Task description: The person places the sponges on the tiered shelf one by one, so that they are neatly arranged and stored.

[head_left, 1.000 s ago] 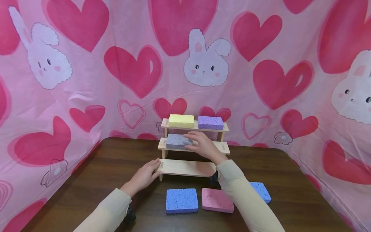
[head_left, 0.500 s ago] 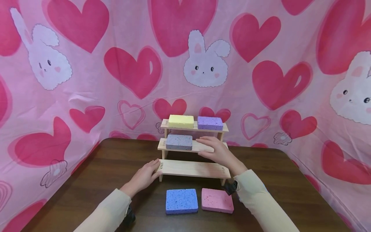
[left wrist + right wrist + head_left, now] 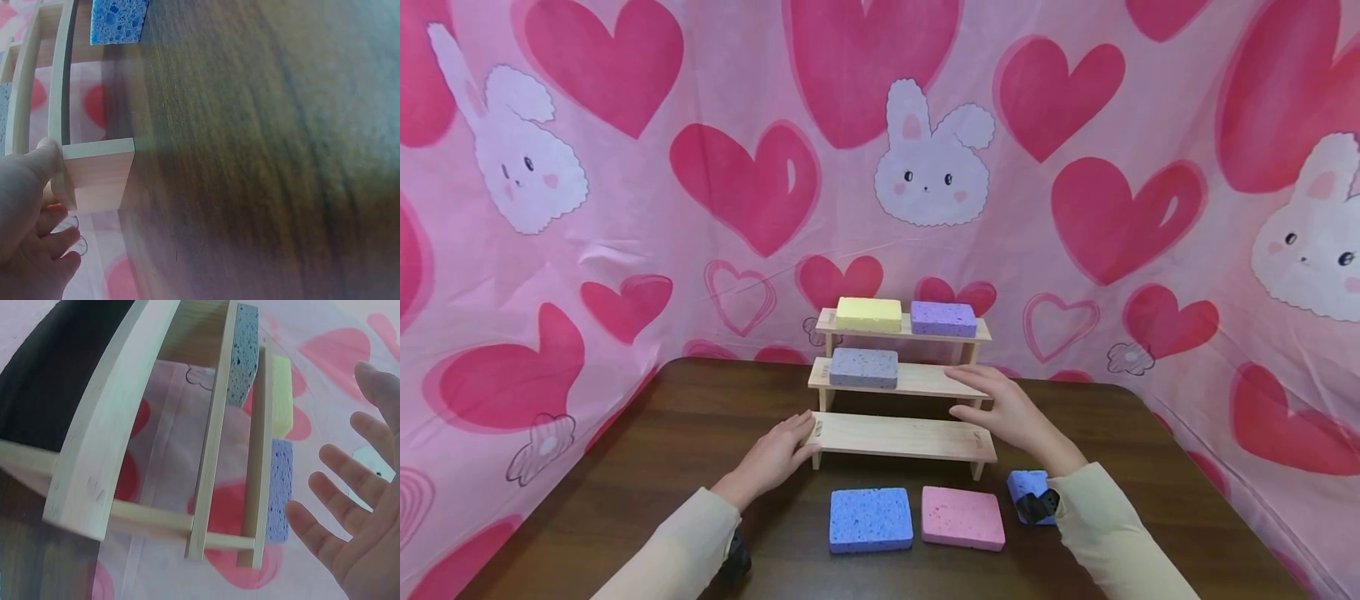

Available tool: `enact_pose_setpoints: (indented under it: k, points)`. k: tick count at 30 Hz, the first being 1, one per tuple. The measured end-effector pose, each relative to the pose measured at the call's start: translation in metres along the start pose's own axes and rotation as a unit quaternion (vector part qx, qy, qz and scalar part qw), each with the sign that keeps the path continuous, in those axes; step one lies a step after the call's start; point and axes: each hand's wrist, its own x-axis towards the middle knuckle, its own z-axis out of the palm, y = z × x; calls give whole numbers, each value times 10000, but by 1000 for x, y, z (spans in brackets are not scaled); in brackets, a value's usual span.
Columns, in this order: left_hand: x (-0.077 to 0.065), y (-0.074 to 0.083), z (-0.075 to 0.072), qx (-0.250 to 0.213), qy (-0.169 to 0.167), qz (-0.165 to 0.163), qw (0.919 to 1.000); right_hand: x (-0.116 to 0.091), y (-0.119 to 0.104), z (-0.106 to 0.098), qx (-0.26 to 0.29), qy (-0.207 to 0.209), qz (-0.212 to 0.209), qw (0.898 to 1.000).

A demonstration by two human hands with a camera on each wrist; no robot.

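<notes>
A three-step wooden display rack [image 3: 895,433] stands on the dark table. My left hand [image 3: 775,458] holds the left end of its lowest step; in the left wrist view the thumb [image 3: 45,159] lies against the step's edge and the other fingers bend near its end. My right hand [image 3: 1011,408] hangs by the rack's right side, fingers spread and holding nothing. On the middle step, at the left, sits a grey-blue sponge [image 3: 863,368]. The top step bears a yellow sponge [image 3: 868,314] at left and a purple sponge [image 3: 943,318] at right.
In front of the rack lie a blue sponge [image 3: 871,521] and a pink sponge [image 3: 962,518]. Another blue sponge [image 3: 1026,485] lies to their right, partly hidden by the right wrist's camera. A pink heart-and-rabbit cloth [image 3: 842,208] hangs behind the table.
My right hand has let go of the grey-blue sponge and moved right, away from it. That sponge stays on the middle step. My left hand has not moved.
</notes>
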Motion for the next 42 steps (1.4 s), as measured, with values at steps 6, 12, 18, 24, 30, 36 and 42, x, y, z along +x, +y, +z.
enact_pose_setpoints:
  k: [6, 12, 18, 24, 30, 36, 42]
  points:
    - [1, 0, -1, 5, 16, -20, 10000, -12, 7, -7, -83, 80, 49, 9999]
    - [1, 1, -1, -30, 5, -24, 10000, -23, 12, -14, -133, 178, -8, 9998]
    - [1, 0, 0, -33, 36, -13, 10000, -32, 17, -20, -128, 289, -32, 9995]
    - [1, 0, 0, -43, 3, -53, 10000, -44, 25, -26, -149, 439, 186, 9988]
    - [1, 0, 0, -25, 28, -31, 10000, -58, 31, -31, -383, 581, 229, 9973]
    - [0, 0, -1, -44, 27, -3, 10000, -76, 35, -35, -320, 428, 476, 9974]
    - [0, 1, 0, -25, 12, 42, 10000, -96, 47, -35, -293, 153, 807, 9962]
